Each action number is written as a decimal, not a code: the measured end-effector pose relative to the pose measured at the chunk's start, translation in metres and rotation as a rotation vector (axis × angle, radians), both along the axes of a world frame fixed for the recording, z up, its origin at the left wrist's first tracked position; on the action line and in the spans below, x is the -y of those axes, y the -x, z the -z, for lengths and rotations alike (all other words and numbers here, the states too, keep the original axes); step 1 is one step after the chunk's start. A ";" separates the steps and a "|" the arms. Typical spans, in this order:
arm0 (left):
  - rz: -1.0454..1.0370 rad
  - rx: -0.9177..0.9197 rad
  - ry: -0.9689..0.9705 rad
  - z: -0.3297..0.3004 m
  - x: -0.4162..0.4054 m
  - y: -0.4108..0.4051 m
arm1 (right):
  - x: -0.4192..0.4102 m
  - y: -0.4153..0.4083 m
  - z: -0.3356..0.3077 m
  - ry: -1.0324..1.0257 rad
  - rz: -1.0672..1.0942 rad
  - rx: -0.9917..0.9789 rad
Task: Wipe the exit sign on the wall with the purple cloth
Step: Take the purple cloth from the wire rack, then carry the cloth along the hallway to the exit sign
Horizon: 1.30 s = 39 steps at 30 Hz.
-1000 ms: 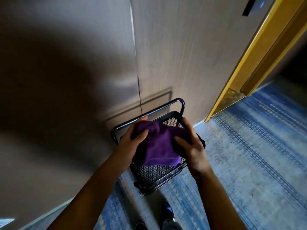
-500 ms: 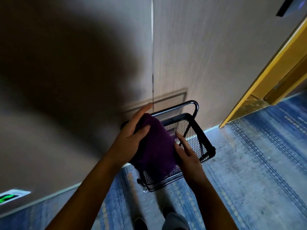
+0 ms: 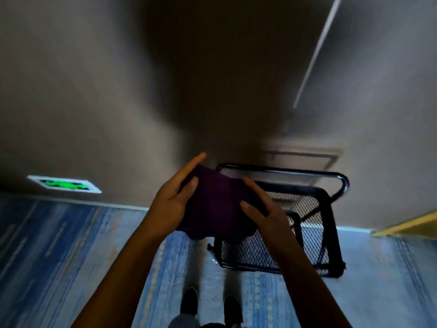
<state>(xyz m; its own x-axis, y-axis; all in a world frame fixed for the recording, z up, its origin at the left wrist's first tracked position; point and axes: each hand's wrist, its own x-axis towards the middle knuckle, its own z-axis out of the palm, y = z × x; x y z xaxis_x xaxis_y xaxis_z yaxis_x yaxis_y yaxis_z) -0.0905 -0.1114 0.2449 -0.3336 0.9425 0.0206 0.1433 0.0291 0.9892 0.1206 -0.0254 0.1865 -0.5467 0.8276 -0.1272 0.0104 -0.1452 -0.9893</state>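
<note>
Holding the purple cloth (image 3: 214, 207) up between both hands, the person stands facing the wall (image 3: 94, 91), and here's the relation that matters: the exit sign (image 3: 64, 184) sits well apart from the cloth, out at about nine o'clock from the hands, low on the wall just above the skirting. Its long axis runs roughly nine to three along the base of the wall, a white frame with a glowing green panel inside; the motion blur hides the symbol.

The left hand (image 3: 172, 204) is the nearer one to that sign, so by my read the reach goes leftward and down. That hand has its fingers stretched long behind the cloth's upper edge and its thumb pressed onto the front, pinching the fabric. The right hand (image 3: 262, 214) is closed on the opposite edge, thumb on the front face, fingers partly spread along the top edge. The cloth hangs bunched between them, its lower folds drooping.

Just beyond the right hand, at about three o'clock, a black mesh basket cart (image 3: 314, 233) stands on the blue carpet (image 3: 59, 245), close against the wall. The sign is untouched; wiping has not yet begun.
</note>
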 end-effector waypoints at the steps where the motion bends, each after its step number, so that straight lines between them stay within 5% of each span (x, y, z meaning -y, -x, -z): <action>1: -0.043 0.013 0.003 0.002 0.012 0.006 | -0.002 0.010 -0.001 -0.017 -0.054 0.021; 10: -0.645 0.099 -0.017 0.009 0.161 0.051 | 0.034 0.143 -0.023 -0.232 -0.645 0.113; 18: -1.063 0.126 -0.091 0.026 0.274 0.067 | 0.129 0.259 -0.025 -0.370 -0.932 0.038; 39: -1.489 0.468 -0.174 0.080 0.416 0.196 | 0.298 0.498 0.007 -0.467 -1.374 -0.001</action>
